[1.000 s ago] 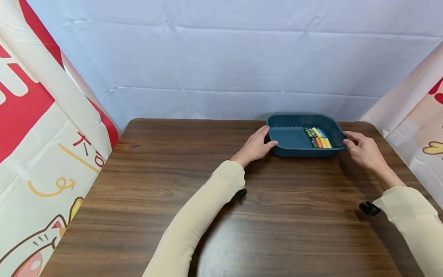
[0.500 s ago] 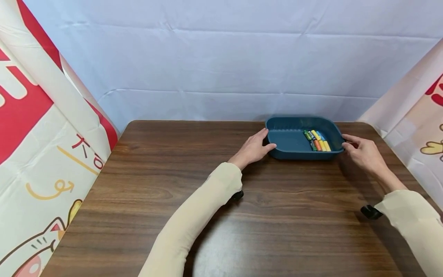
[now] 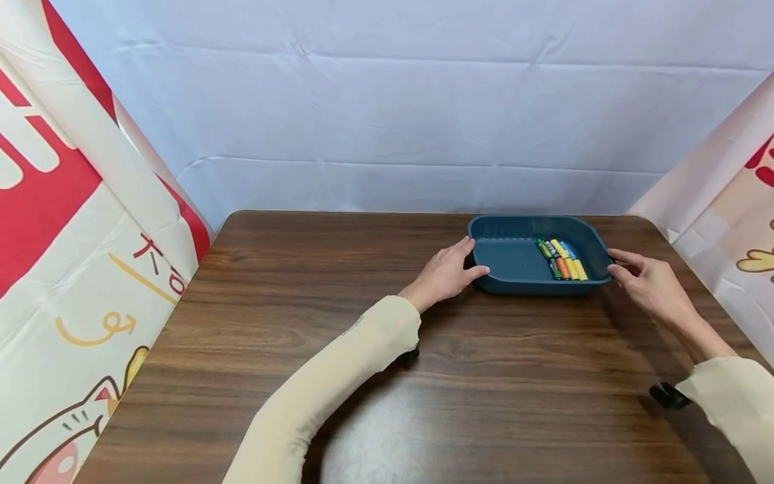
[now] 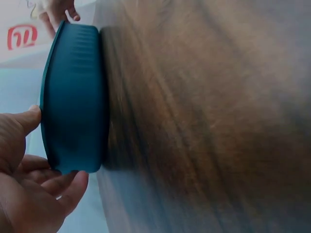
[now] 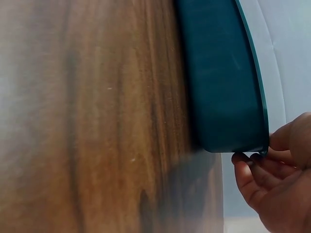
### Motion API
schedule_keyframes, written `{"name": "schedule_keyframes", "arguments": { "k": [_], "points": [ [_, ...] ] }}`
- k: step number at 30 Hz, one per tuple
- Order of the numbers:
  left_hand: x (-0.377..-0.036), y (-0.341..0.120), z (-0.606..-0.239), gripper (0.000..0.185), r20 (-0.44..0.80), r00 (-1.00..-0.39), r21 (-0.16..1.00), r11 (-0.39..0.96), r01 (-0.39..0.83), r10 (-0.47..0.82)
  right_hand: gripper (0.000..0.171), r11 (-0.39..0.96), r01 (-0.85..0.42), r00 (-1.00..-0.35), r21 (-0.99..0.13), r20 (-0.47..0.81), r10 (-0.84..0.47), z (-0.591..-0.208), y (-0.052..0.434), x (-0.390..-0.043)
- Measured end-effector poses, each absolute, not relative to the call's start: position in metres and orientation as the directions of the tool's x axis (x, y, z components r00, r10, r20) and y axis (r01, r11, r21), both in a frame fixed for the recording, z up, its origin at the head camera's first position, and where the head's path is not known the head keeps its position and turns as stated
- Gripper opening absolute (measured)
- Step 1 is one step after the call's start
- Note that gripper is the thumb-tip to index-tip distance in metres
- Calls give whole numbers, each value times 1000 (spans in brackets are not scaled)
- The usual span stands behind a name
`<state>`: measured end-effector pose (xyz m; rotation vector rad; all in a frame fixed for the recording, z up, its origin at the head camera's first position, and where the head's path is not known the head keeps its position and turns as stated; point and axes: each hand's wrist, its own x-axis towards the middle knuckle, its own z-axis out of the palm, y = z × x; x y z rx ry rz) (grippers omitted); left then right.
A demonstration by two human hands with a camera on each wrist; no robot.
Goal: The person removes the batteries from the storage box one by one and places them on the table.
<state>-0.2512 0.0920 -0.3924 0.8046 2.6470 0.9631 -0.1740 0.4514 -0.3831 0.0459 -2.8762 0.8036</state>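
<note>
A dark blue-green plastic bin (image 3: 526,288) sits toward the back right of the wooden table. Inside its right half lie several batteries (image 3: 562,259) in two rows, with green, orange, yellow and blue wraps. My left hand (image 3: 444,274) holds the bin's left end, thumb at the rim and fingers round the side. At the opposite end my right hand (image 3: 656,288) pinches the rim between thumb and fingers. The left wrist view shows the bin's outer wall (image 4: 75,102) beside that thumb. In the right wrist view, fingertips (image 5: 240,158) press under the rim; the batteries are hidden there.
The brown wood-grain table (image 3: 272,302) runs back to a pale cloth backdrop (image 3: 387,107). Printed cloth with cartoon figures hangs on the left (image 3: 54,222) and on the right (image 3: 750,222). A black wrist device (image 3: 669,395) shows below the right sleeve.
Both hands have drawn the bin a little nearer to me and slightly right, away from the table's back edge. The batteries have moved along inside it.
</note>
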Motion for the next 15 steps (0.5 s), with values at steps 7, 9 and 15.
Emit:
{"name": "schedule_keyframes", "arguments": {
  "k": [7,9,15],
  "points": [
    [-235,89,-391,74,11,-818,603,649,464,575,47,859,-82,-983,-506,182,14,-384,451,-159],
    [-230,87,-391,74,15,-814,605,643,470,581,48,856,-76,-984,-511,175,17,-384,450,-154],
    [-215,82,-393,75,37,-803,604,627,493,595,48,857,-81,-985,-509,172,9,-382,449,-140]
  ]
}}
